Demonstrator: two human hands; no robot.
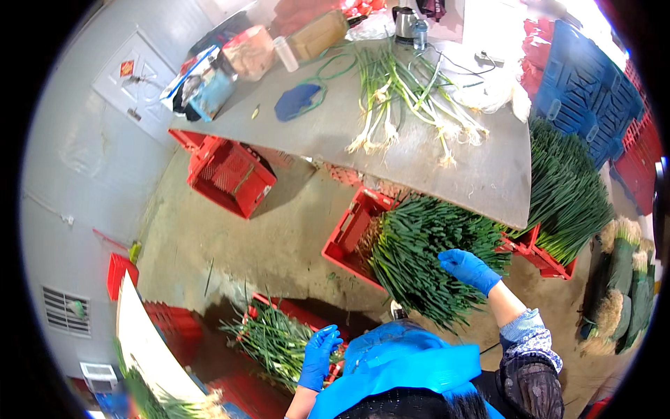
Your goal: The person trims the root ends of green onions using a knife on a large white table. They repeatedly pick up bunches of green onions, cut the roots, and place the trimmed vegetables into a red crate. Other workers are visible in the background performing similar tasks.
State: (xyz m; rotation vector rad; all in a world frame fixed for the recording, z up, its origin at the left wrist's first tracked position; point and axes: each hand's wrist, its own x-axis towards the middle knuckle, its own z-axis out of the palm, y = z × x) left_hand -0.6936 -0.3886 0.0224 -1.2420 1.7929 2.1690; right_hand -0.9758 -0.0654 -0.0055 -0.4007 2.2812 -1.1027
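My right hand [469, 271], in a blue glove, is over a dense bundle of green onions [434, 246] heaped in a red plastic crate [343, 230]. Its fingers are loosely bent with nothing visible in them; whether they touch the leaves is unclear. My left hand [319, 357], also blue-gloved, is beside my blue apron [398, 361], half curled and seemingly without anything in it. Loose green onions [275, 332] lie in another red crate just left of that hand.
Ahead stands a metal table [319, 136] with rooted green onions [403, 99], a blue pad [297, 102] and a kettle [405, 23]. A red crate [233, 175] sits at its left. Tied bundles [625, 285] lie on the right floor. A white board [149, 340] is at lower left.
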